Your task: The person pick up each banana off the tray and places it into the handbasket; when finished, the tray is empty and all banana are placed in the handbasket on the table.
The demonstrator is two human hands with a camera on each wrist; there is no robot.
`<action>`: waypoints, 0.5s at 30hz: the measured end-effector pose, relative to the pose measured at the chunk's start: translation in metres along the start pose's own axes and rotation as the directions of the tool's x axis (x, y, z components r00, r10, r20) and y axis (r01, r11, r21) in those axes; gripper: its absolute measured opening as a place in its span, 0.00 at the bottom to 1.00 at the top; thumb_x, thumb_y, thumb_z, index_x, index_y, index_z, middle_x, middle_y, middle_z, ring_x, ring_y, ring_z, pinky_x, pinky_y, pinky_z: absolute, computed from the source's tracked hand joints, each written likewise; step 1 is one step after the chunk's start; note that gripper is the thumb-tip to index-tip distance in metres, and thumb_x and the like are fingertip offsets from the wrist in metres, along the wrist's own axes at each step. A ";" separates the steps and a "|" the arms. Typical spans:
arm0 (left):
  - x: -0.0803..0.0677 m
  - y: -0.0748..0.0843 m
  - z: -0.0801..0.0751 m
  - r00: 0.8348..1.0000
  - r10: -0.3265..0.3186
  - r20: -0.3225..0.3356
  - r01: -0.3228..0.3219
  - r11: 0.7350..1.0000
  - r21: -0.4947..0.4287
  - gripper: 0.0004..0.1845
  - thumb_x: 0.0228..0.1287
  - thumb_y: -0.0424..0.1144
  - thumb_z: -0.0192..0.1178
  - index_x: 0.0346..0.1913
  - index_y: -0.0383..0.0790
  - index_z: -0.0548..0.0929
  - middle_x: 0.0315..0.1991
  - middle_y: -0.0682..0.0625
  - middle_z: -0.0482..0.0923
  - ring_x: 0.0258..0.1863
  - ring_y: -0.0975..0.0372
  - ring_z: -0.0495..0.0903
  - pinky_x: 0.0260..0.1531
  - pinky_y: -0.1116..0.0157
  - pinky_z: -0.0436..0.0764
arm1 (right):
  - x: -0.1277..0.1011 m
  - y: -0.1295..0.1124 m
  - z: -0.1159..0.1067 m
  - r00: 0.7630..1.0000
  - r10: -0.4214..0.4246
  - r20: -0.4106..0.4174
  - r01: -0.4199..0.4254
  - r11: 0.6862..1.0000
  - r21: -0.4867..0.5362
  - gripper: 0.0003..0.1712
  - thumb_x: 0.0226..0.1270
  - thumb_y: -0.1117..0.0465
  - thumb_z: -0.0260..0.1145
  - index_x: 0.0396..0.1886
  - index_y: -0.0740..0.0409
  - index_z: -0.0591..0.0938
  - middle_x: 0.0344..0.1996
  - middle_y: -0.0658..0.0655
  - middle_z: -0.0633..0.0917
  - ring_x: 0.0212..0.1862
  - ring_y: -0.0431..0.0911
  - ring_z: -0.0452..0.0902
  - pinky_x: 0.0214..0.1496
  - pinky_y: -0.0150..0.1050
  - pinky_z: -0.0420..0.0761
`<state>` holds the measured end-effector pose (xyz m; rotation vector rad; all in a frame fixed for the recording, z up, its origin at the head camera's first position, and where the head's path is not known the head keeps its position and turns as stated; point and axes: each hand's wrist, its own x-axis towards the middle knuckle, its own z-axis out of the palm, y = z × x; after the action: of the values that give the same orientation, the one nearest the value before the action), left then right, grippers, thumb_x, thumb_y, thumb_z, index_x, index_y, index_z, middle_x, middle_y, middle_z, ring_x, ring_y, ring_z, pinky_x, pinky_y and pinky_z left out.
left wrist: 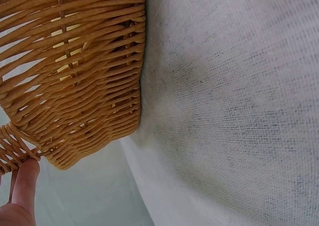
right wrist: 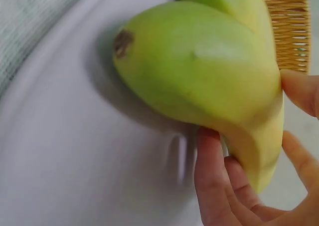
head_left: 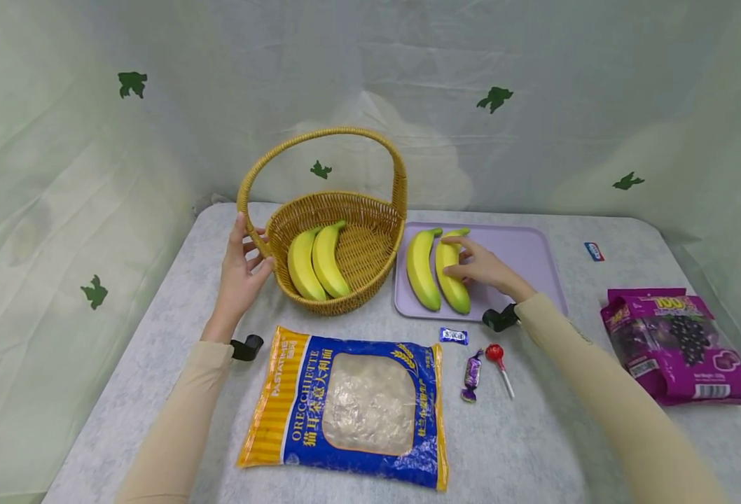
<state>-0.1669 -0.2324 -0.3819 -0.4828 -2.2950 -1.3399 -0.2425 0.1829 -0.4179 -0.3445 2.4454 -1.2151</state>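
A wicker basket [head_left: 363,257] with a tall arched handle stands at the back of the table, with two yellow bananas [head_left: 306,262] lying side by side in its left half. My left hand [head_left: 243,269] holds the basket at the left foot of its handle; in the left wrist view a finger [left wrist: 26,183] touches the weave there. On the lilac tray [head_left: 518,245] lie two more bananas. My right hand [head_left: 482,267] pinches the right-hand banana [head_left: 455,294] between thumb and fingers. The other tray banana [head_left: 421,269] lies just left of it.
A blue and yellow pasta bag [head_left: 370,409] lies in front. Near it are a blue-wrapped sweet [head_left: 454,336], a purple-wrapped candy [head_left: 472,376] and a red lollipop [head_left: 495,353]. At the right are a purple grape candy bag [head_left: 676,346] and a small wrapped sweet [head_left: 594,252].
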 end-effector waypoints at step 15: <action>0.000 -0.001 0.001 1.000 0.017 -0.005 -0.017 1.000 -0.006 0.50 0.61 0.18 0.53 0.76 0.62 0.45 0.57 0.26 0.60 0.53 0.39 0.69 0.55 0.53 0.75 | -0.019 -0.028 -0.012 0.996 -0.071 0.055 0.063 0.989 0.136 0.41 0.64 0.59 0.66 0.74 0.46 0.60 0.61 0.67 0.63 0.55 0.59 0.68 0.45 0.46 0.81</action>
<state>-0.1674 -0.2326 -0.3830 -0.5000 -2.2780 -1.3392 -0.2299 0.1819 -0.3851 -0.4206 2.3043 -1.3694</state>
